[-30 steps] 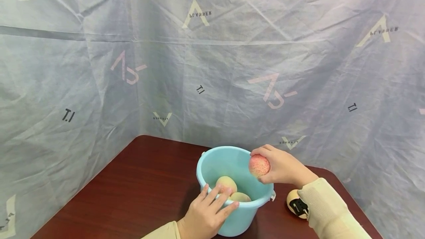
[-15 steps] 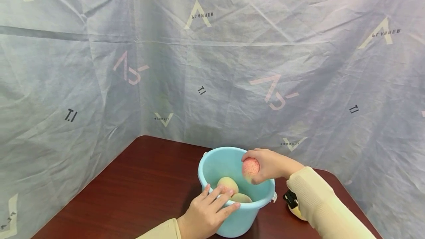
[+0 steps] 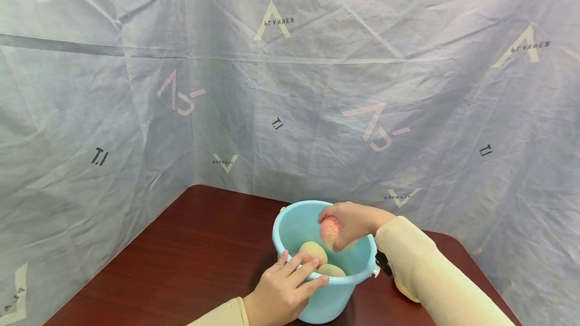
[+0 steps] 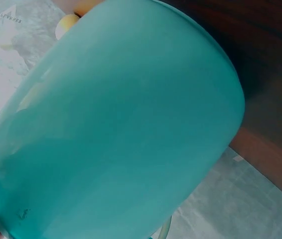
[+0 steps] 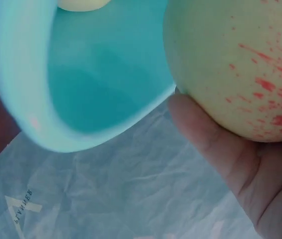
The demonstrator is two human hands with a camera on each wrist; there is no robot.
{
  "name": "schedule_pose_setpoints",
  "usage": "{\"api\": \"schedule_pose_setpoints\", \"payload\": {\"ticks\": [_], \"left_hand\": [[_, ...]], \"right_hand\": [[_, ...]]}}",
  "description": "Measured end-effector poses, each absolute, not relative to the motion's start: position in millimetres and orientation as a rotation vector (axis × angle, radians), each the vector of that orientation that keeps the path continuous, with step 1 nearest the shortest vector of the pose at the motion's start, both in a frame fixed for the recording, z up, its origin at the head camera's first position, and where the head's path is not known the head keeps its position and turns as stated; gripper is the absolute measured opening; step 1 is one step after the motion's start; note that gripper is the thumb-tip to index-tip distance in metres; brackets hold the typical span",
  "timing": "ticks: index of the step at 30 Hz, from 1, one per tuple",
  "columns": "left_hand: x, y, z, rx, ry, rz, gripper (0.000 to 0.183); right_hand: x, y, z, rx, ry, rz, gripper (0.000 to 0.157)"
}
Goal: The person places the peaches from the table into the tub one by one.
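A light blue bucket (image 3: 322,302) stands on the table, two peaches (image 3: 313,252) lying inside it. My left hand (image 3: 282,288) lies on the near rim, fingers stretched over the edge and thumb along it. The bucket's outer wall (image 4: 126,119) fills most of the left wrist view. Above the bucket's opening, toward its far right side, my right hand (image 3: 355,223) grips another peach (image 3: 330,229), pale yellow with red flecks. In the right wrist view the thumb presses the underside of this peach (image 5: 240,64), and the other fingers are hidden.
A pale yellow round thing (image 3: 405,291) sits on the table right of the bucket, partly covered by the right sleeve (image 3: 421,260). The dark red table (image 3: 181,260) extends to the left. Grey printed cloth (image 3: 290,84) hangs behind and at both sides.
My right hand has moved left with its peach, from the bucket's right rim to over the opening. The right sleeve now covers more of the round thing. My left hand stays on the rim.
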State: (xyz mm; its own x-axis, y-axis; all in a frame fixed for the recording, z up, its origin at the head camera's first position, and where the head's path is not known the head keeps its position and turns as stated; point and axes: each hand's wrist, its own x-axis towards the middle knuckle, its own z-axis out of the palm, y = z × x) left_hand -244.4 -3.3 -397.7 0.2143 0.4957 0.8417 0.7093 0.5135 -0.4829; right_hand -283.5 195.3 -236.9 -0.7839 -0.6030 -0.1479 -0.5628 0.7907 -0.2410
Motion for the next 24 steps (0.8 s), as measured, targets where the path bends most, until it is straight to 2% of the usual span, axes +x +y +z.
{"api": "schedule_pose_setpoints", "payload": {"ticks": [12,24], "left_hand": [[-244,-4,-396,-1.129,-1.448,-0.187,0.039],[-246,-5,-393,-1.114,-1.398,-0.163,0.039]], "right_hand": [[-292,170,-235,-0.705,2.745,-0.089,0.052],[-299,165,-238,-0.595,2.704,-0.112,0.051]]}}
